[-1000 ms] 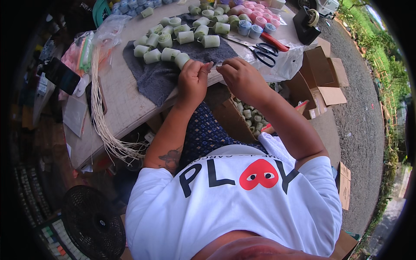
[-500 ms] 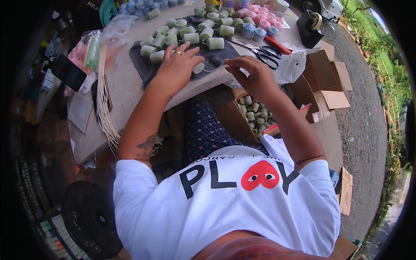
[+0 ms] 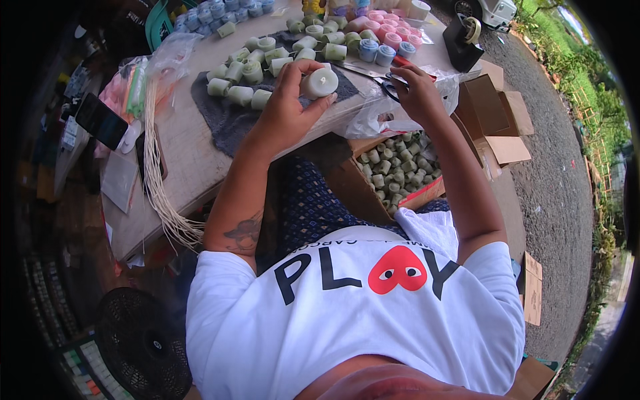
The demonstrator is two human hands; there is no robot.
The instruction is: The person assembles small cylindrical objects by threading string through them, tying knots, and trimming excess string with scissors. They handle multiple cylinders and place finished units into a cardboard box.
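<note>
My left hand (image 3: 288, 107) is wrapped round a pale green candle (image 3: 320, 85), held above the table's near edge with its round end and short wick turned up. At the black-handled scissors (image 3: 392, 89), my right hand (image 3: 421, 97) has its fingers closed about the handle loops; the blades point left over the tabletop. Several light green candles (image 3: 252, 72) lie and stand on a dark grey cloth (image 3: 217, 123) just beyond my left hand. Part of a red-handled tool (image 3: 402, 61) shows behind my right hand.
Pink candles (image 3: 392, 32) and blue candles (image 3: 385, 55) cluster at the far right, beside a tape dispenser (image 3: 462, 43). Long white wicks (image 3: 153, 157) hang over the left edge. Below the table, an open cardboard box (image 3: 357, 183) holds many green candles. A clear plastic bag (image 3: 377, 120) droops nearby.
My left hand has lifted the candle off the cloth and tilted its end up. My right hand has let go of the wick and moved right onto the scissors.
</note>
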